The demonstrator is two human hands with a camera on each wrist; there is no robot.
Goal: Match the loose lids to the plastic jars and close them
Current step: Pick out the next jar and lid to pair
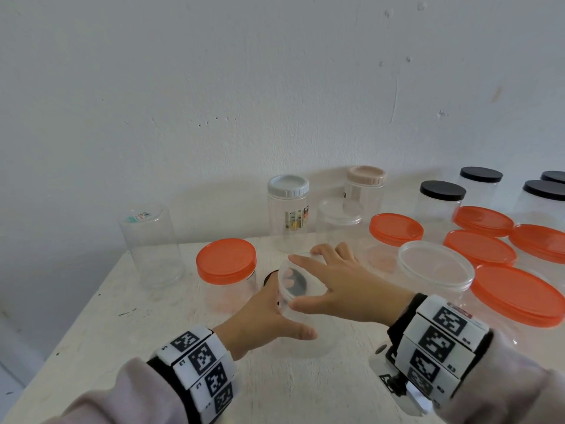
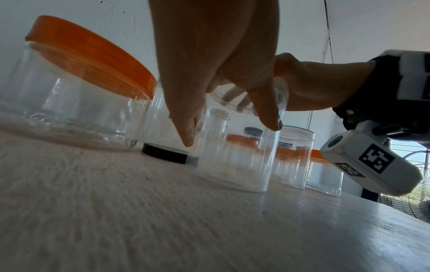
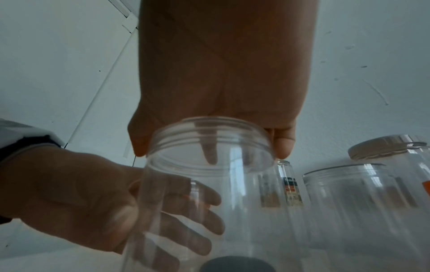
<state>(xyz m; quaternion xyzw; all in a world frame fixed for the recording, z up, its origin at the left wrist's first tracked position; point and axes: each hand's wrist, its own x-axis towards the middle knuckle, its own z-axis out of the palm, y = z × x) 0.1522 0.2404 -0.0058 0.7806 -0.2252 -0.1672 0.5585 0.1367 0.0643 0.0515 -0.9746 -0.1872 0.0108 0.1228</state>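
A clear plastic jar [image 1: 305, 341] stands on the white table [image 1: 153, 332] in the middle of the head view. My left hand [image 1: 272, 316] wraps its body, thumb in front and fingers behind. A clear round lid [image 1: 292, 284] sits tilted on the jar's mouth, and my right hand [image 1: 333, 281] grips its rim from above with spread fingers. In the left wrist view the jar [image 2: 235, 162] stands between my left thumb and fingers [image 2: 186, 128], with the lid [image 2: 246, 99] above. From the right wrist the lid [image 3: 209, 143] tops the jar [image 3: 209, 211].
A loose black lid [image 1: 269, 278] lies just behind the held jar. An orange-lidded jar [image 1: 226, 270] stands close on the left, a tall clear jar [image 1: 149, 243] farther left. Jars with clear, orange [image 1: 516, 295] and black [image 1: 441, 194] lids crowd the right. The table edge runs along the left.
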